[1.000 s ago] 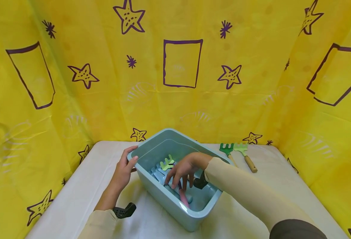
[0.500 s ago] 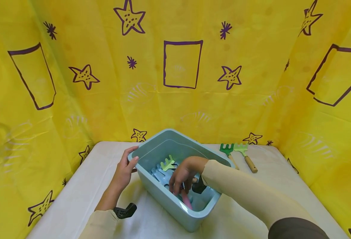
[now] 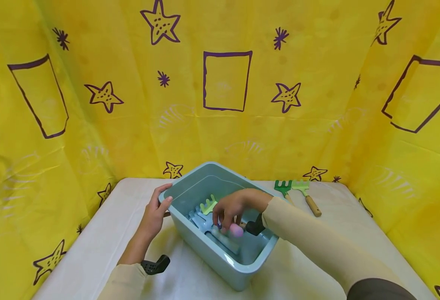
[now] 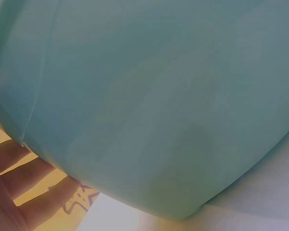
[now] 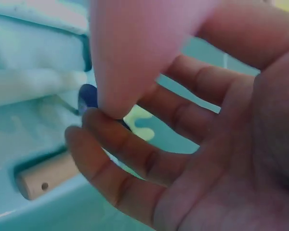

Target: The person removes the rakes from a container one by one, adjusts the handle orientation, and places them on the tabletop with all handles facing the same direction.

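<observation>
Right hand (image 3: 233, 208): fingers curled about a pink handle (image 3: 236, 230), held inside the tub; its far end is hidden. Left hand (image 3: 156, 212): gripping the rim of one blue plastic tub (image 3: 208, 241). In the tub: one light-green rake head (image 3: 208, 205), blue tools (image 3: 197, 218), one wooden handle (image 5: 48, 175). Beyond, on the table (image 3: 92, 237): two green hand rakes (image 3: 313, 206). Judged risks: snagging, should the hidden end catch neighbouring tools; slipping, should the grasp prove loose.

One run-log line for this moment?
left hand: grips bin; right hand: holds pink handle inside bin; dark green rake: on table
</observation>
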`<state>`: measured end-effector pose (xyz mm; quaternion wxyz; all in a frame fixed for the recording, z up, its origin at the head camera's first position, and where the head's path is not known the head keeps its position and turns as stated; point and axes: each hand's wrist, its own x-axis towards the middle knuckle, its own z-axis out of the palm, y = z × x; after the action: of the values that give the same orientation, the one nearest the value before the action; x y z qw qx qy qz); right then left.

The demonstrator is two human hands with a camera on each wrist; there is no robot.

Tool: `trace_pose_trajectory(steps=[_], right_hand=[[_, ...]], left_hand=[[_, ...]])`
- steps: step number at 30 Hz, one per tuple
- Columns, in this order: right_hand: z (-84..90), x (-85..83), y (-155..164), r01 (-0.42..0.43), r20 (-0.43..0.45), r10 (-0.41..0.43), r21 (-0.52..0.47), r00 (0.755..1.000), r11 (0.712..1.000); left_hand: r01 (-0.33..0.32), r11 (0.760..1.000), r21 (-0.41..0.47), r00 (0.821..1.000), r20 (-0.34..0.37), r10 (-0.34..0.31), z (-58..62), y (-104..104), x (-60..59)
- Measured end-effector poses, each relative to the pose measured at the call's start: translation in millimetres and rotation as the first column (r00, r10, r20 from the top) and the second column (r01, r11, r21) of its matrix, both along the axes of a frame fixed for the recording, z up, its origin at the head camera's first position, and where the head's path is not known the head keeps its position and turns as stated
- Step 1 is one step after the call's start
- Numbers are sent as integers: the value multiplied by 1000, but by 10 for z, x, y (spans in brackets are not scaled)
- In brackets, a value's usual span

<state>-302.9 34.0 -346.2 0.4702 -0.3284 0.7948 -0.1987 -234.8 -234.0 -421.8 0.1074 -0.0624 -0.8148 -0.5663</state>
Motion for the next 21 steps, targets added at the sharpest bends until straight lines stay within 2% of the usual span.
trace_pose_trajectory(steps=[5, 8, 14, 17, 21], right_hand=[[83, -8, 112, 41, -146, -54, -88, 988, 995], [103, -6, 190, 72, -228, -101, -134, 968, 988], [104, -33, 347, 102, -335, -168, -206, 927, 973], [141, -43, 422, 140, -349, -229, -262, 909, 955], [255, -48, 514, 200, -313, -324, -370, 892, 907]], left_hand=[[0, 1000, 12, 1000, 1, 0, -4, -7, -6], [-1, 1000, 10, 1000, -1, 1, -9, -10, -6], [1, 1000, 2, 1000, -6, -1, 3, -6, 10], [4, 1000, -1, 1000, -6, -4, 14, 3, 19], [8, 1000, -1, 1000, -10, -8, 14, 11, 15]])
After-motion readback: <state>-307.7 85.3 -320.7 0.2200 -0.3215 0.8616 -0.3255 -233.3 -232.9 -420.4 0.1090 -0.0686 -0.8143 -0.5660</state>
